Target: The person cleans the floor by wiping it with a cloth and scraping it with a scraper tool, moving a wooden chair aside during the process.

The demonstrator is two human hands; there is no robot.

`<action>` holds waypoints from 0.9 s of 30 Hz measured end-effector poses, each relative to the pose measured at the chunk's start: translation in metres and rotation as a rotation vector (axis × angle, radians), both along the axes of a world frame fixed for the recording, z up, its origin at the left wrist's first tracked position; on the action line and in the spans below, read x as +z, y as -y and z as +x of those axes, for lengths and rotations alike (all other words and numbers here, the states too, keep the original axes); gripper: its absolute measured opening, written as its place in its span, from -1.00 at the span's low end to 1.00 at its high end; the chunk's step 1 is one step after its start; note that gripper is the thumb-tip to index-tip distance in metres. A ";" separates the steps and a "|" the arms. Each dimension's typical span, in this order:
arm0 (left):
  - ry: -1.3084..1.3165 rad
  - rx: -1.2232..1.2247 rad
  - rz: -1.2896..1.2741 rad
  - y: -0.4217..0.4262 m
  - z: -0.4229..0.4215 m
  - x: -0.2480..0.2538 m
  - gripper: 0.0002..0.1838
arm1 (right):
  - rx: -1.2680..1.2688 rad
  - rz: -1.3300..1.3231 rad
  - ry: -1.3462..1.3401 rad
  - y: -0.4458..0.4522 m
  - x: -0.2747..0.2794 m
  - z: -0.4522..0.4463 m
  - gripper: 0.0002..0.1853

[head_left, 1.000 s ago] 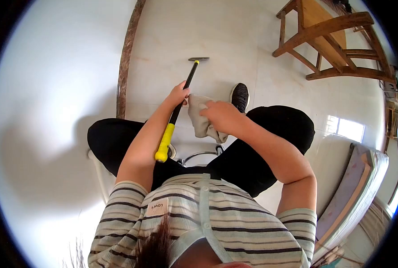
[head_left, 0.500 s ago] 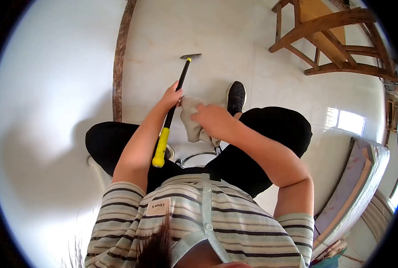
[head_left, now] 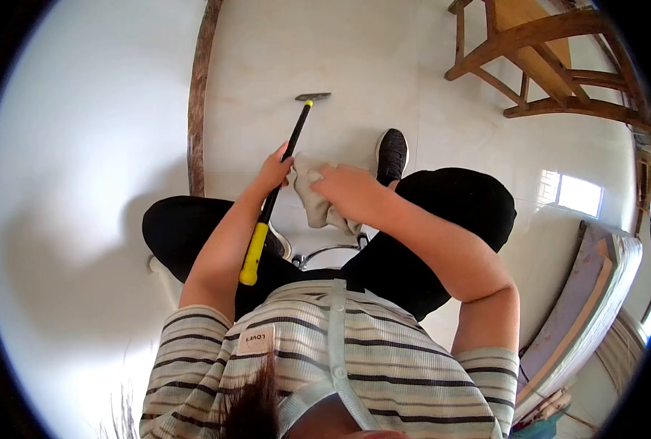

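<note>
My left hand [head_left: 273, 170] is closed around the black shaft of a long-handled scraper [head_left: 296, 133]. Its yellow grip [head_left: 252, 257] points back toward my left thigh, and its thin, flat metal head [head_left: 313, 96] is at the far end, over the floor. Just to the right, my right hand [head_left: 342, 189] is closed on a crumpled beige-grey cloth [head_left: 317, 208]. The cloth hangs down between my knees, close beside the left hand. Whether it touches the shaft I cannot tell.
A wooden chair [head_left: 519, 62] stands at upper right. A white wall [head_left: 84, 183] with a brown baseboard [head_left: 200, 102] runs along the left. A folded mattress [head_left: 581, 307] leans at lower right. My shoe [head_left: 393, 155] rests on the tiled floor [head_left: 355, 44].
The scraper's yellow grip has swung a little to the left, tilting the shaft more. Both hands keep their hold, and the cloth has barely shifted.
</note>
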State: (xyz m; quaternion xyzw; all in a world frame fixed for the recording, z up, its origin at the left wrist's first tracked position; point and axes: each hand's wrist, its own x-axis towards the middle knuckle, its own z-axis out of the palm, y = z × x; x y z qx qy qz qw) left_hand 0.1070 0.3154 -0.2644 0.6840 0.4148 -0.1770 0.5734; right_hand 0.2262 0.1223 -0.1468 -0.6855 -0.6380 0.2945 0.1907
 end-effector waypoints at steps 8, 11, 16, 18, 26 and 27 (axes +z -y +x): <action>0.097 -0.209 0.153 -0.002 0.027 -0.017 -0.33 | 0.013 -0.077 -0.038 -0.005 -0.010 0.003 -0.79; 0.187 -0.263 0.251 -0.001 0.027 -0.032 -0.34 | 0.026 0.029 -0.009 -0.001 -0.009 0.003 -0.81; 0.096 -0.249 0.273 0.002 0.065 -0.039 -0.36 | -0.011 -0.073 -0.021 -0.008 -0.002 0.002 -0.81; 0.129 -0.264 0.276 0.002 0.050 -0.039 -0.36 | -0.010 -0.099 -0.029 -0.008 -0.003 0.002 -0.80; 0.038 -0.265 0.218 0.001 0.059 -0.026 -0.36 | 0.087 -0.138 0.049 -0.011 0.002 0.002 -0.82; 0.037 -0.265 0.218 0.000 0.052 -0.030 -0.36 | 0.087 -0.138 0.048 -0.008 0.000 0.001 -0.82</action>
